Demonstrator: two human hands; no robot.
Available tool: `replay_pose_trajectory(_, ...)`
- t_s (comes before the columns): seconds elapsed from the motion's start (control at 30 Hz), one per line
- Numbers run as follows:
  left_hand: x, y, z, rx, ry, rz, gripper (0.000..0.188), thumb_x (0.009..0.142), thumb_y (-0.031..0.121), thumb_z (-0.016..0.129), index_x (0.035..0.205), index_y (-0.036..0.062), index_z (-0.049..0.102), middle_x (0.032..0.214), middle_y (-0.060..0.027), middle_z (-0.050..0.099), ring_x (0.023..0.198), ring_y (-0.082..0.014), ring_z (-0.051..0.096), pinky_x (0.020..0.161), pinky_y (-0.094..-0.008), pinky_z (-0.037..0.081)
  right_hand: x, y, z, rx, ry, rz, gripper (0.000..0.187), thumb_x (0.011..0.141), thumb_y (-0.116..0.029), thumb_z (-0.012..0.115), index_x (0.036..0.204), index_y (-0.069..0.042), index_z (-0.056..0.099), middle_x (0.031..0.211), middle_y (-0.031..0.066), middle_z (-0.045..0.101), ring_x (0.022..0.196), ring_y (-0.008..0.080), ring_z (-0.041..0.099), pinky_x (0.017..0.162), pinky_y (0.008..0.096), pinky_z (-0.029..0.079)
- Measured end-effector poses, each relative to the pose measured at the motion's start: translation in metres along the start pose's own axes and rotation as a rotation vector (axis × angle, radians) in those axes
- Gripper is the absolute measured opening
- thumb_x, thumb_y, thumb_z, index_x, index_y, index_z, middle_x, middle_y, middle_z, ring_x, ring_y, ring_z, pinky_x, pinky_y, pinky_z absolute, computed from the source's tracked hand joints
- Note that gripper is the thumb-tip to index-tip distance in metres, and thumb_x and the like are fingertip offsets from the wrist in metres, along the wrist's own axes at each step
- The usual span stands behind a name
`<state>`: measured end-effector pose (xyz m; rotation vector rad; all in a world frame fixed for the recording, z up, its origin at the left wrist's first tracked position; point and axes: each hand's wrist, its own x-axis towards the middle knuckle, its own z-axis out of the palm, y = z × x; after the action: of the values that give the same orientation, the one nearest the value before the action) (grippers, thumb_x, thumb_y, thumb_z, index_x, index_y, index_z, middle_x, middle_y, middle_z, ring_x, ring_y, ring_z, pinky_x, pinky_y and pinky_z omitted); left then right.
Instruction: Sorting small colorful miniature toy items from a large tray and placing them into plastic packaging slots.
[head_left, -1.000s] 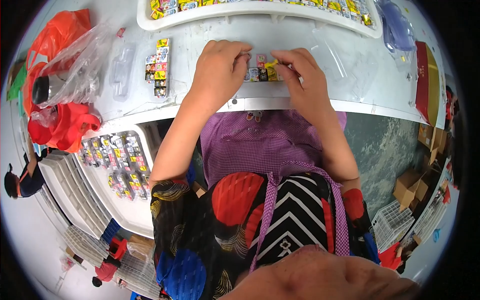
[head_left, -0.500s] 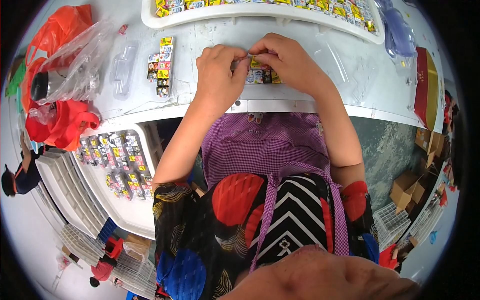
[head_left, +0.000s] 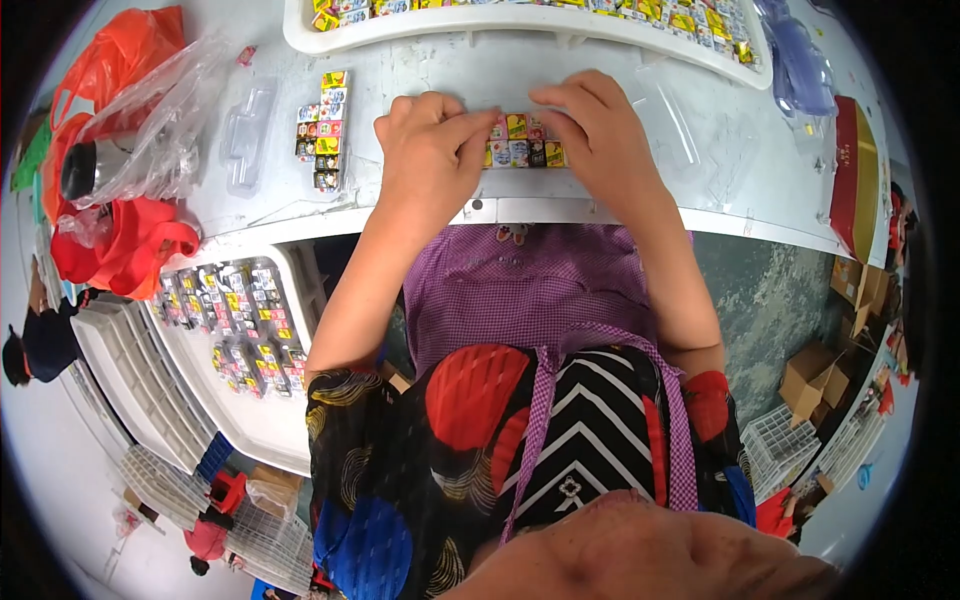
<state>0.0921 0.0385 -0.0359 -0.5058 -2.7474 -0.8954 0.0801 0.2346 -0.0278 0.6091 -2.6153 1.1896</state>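
On the table in front of me lies a compact group of small printed blocks (head_left: 517, 153), yellow, white, pink and black, set side by side in rows. My left hand (head_left: 430, 140) is at their left end, its thumb and forefinger closed on a pinkish block at the upper left corner; the other fingers are curled. At the right end is my right hand (head_left: 600, 130), thumb and forefinger apart, the thumb close to the upper right block. Left of my hands, a stepped set of similar blocks (head_left: 327, 145) sits beside a clear plastic tray (head_left: 247, 140).
A white bin (head_left: 530, 24) full of small blocks stands at the far side. Filled packs lie in a white tray (head_left: 235, 410) at lower left. Red bags (head_left: 125, 245) and a dark-capped bottle (head_left: 82, 170) are at left; clear plastic (head_left: 800, 70) and a red box (head_left: 850, 180) are at right.
My hands have moved apart, the right one to the right and its fingers opened. More of the upper row of blocks shows between them.
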Motion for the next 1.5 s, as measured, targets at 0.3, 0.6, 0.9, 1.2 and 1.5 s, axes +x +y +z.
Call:
replay_pose_trajectory(0.3, 0.021, -0.013, 0.002, -0.068, -0.117, -0.03, 0.013, 0.085, 0.015, 0.062, 0.095, 0.0079, 0.068, 0.091, -0.0054, 0.062, 0.093, -0.0265, 0.053, 0.086, -0.0382, 0.037, -0.057, -0.01, -0.001, -0.193, -0.041, -0.097, 0.03, 0.075, -0.007, 0.07, 0.104, -0.009, 0.065, 0.097, 0.0085, 0.053, 0.086, 0.0278, 0.051, 0.076, 0.0387, 0.043)
replay_pose_trajectory(0.6, 0.031, -0.005, -0.005, -0.28, -0.244, -0.19, 0.017, 0.087, 0.017, 0.061, 0.086, 0.0016, 0.054, 0.071, -0.0156, 0.059, 0.062, -0.0311, 0.055, 0.059, -0.0372, 0.044, -0.067, -0.005, 0.01, -0.136, 0.03, -0.118, 0.034, 0.073, -0.005, 0.072, 0.107, -0.008, 0.064, 0.097, 0.01, 0.053, 0.085, 0.028, 0.052, 0.075, 0.0364, 0.044)
replay_pose_trajectory(0.9, -0.011, -0.045, -0.063, -0.371, 0.148, -0.485, 0.016, 0.088, 0.015, 0.061, 0.085, 0.0006, 0.055, 0.069, -0.007, 0.058, 0.064, -0.0146, 0.052, 0.059, -0.0303, 0.043, -0.072, 0.005, 0.008, -0.022, 0.104, -0.024, 0.033, 0.077, -0.002, 0.07, 0.109, -0.004, 0.063, 0.1, 0.0128, 0.054, 0.089, 0.0282, 0.054, 0.075, 0.0329, 0.045)
replay_pose_trajectory(1.2, -0.036, -0.105, -0.074, -0.411, 0.497, -0.574, 0.016, 0.087, 0.013, 0.063, 0.084, -0.0006, 0.055, 0.071, -0.0023, 0.057, 0.064, -0.0069, 0.049, 0.057, -0.0235, 0.041, -0.068, 0.001, 0.002, 0.067, 0.126, 0.062, 0.032, 0.078, -0.002, 0.069, 0.109, -0.003, 0.061, 0.1, 0.0107, 0.056, 0.089, 0.0243, 0.055, 0.073, 0.0297, 0.045)
replay_pose_trajectory(1.5, -0.044, -0.111, -0.072, -0.21, 0.421, -0.545, 0.017, 0.084, 0.013, 0.064, 0.089, -0.002, 0.06, 0.073, -0.0044, 0.058, 0.065, -0.0102, 0.049, 0.061, -0.0262, 0.043, -0.057, 0.043, -0.068, -0.499, 0.326, 0.179, 0.028, 0.08, -0.01, 0.069, 0.106, -0.002, 0.063, 0.092, 0.0134, 0.059, 0.084, 0.0295, 0.055, 0.074, 0.0373, 0.045)
